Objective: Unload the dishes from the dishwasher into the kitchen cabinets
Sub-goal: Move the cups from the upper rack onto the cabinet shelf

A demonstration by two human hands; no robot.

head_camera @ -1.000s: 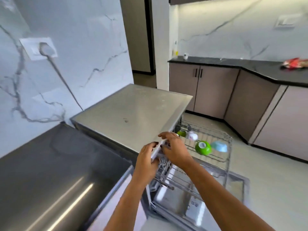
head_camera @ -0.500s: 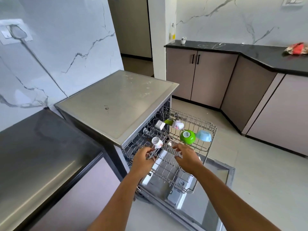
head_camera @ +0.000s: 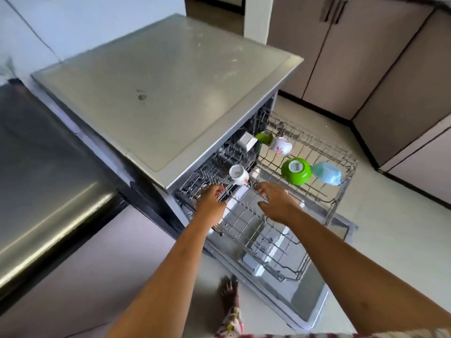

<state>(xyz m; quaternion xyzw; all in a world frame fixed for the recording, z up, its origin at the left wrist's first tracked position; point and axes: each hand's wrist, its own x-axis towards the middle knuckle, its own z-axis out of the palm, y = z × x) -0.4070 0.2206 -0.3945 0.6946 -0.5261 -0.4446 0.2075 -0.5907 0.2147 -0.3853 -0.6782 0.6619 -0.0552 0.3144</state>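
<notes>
A steel-topped dishwasher (head_camera: pixel 170 81) is standing open on a pale kitchen floor, with beige cabinets (head_camera: pixel 341 57) at the far right. The left hand (head_camera: pixel 211 201) is curling its fingers round the near wires of the pulled-out upper rack (head_camera: pixel 314 152). The right hand (head_camera: pixel 275 203) is lying over the same edge, and whether it is gripping cannot be told. A white cup (head_camera: pixel 239 175) is sitting just beyond the left hand, with a green bowl (head_camera: pixel 295 170) and a pale blue bowl (head_camera: pixel 326 173) further right in the rack
</notes>
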